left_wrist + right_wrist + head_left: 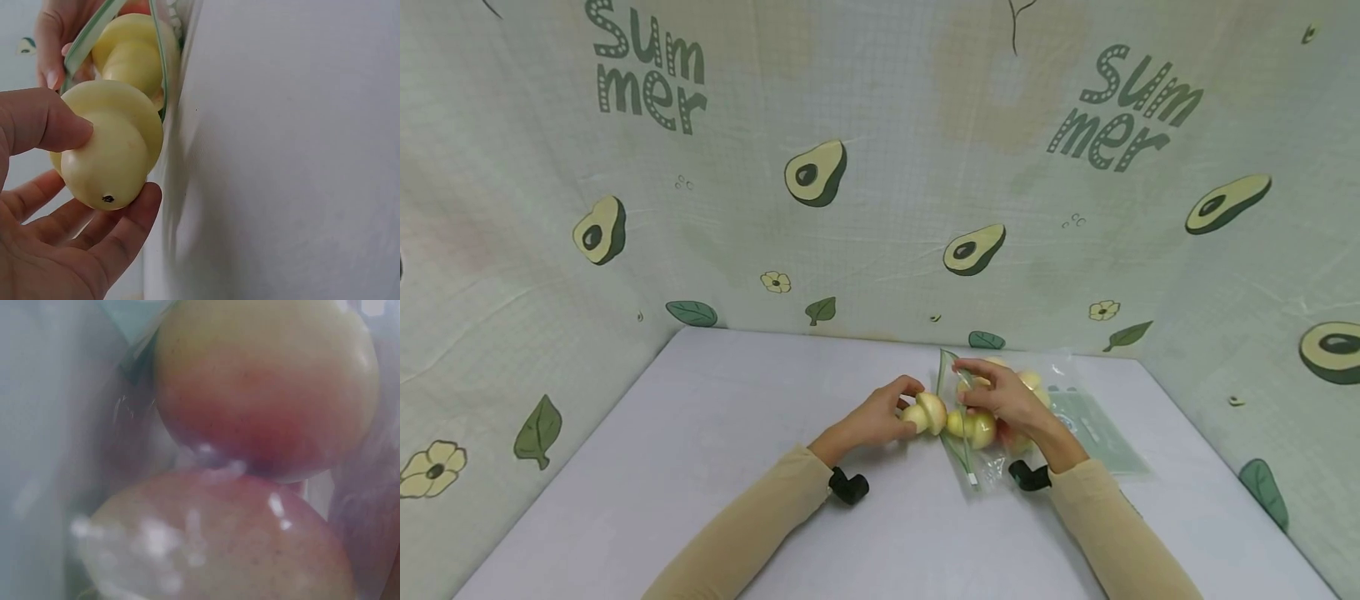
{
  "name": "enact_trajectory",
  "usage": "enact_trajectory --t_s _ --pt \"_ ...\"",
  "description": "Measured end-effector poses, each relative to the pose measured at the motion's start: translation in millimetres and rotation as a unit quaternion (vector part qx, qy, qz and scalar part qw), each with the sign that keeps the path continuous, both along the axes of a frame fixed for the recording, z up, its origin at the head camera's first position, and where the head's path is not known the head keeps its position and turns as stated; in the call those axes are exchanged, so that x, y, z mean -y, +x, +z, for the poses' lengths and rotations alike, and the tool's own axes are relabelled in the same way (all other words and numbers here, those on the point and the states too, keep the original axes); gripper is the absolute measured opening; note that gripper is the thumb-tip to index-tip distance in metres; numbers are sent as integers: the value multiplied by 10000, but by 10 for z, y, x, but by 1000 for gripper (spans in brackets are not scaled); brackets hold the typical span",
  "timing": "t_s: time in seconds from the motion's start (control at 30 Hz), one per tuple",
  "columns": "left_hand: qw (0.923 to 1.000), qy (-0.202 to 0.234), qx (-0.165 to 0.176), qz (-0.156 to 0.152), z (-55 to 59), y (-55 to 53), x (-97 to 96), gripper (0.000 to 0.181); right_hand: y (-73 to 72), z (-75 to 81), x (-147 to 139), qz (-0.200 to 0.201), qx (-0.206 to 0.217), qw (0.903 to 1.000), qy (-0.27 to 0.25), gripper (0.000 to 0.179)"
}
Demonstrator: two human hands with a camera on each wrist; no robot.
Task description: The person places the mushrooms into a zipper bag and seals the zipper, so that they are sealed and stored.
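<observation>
My left hand (880, 414) pinches a pale yellow toy mushroom (932, 412) between thumb and fingers. In the left wrist view, a small dark mark shows on the stem end of this mushroom (106, 165). Its cap points right, right at the mouth of a clear plastic zip bag (992, 479) with a green-edged opening. My right hand (1009, 398) grips the bag by its open rim. Inside the bag lies another yellow mushroom (981, 430), stem toward the opening. Through the plastic, the right wrist view shows two rounded yellow-and-red pieces (269, 387) close up.
More yellow pieces (1032, 382) lie in the bag behind my right hand. A flat pale green packet (1101, 433) lies on the white table (760, 383) to the right. Printed cloth (880, 108) rises behind the table and along both sides.
</observation>
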State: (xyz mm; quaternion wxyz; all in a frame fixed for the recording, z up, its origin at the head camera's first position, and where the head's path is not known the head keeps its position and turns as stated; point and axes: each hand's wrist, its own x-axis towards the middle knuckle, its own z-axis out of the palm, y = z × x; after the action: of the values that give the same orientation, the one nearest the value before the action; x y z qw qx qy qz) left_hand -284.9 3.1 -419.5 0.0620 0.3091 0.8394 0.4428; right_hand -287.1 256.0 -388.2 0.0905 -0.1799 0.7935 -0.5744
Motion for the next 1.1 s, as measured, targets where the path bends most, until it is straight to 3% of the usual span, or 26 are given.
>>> enact_trajectory --t_s 1.1 --pt "9997 48 95 -217 -40 13 -126 49 -3 -34 5 113 -46 9999 17 57"
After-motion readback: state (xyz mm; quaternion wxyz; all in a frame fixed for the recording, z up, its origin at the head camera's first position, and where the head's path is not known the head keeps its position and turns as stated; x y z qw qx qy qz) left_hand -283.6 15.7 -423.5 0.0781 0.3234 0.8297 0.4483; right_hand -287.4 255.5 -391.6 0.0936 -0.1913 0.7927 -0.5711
